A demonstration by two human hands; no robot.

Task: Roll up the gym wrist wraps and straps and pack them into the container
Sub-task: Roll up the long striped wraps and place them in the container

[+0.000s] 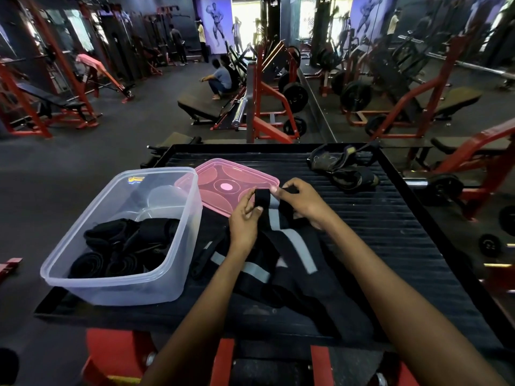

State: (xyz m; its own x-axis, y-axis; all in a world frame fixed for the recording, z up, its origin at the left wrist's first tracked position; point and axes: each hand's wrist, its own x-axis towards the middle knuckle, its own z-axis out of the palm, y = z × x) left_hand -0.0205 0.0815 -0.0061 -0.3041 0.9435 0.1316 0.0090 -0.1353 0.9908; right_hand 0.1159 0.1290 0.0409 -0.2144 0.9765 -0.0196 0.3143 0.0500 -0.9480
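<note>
Both hands pinching black fabric wrist wrap w/ grey stripe: left hand, right hand, right of clear plastic container; wrap's running lengthwise toward the person.

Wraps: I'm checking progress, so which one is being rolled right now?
The black wrap pinched between the left hand and right hand, in front of the pink lid; the others lie loose or sit in the container.

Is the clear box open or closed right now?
Open. The clear box has no lid on it; the pink lid lies flat on the platform beside it.

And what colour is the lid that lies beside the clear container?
The lid is translucent pink, seen in the head view.
</note>
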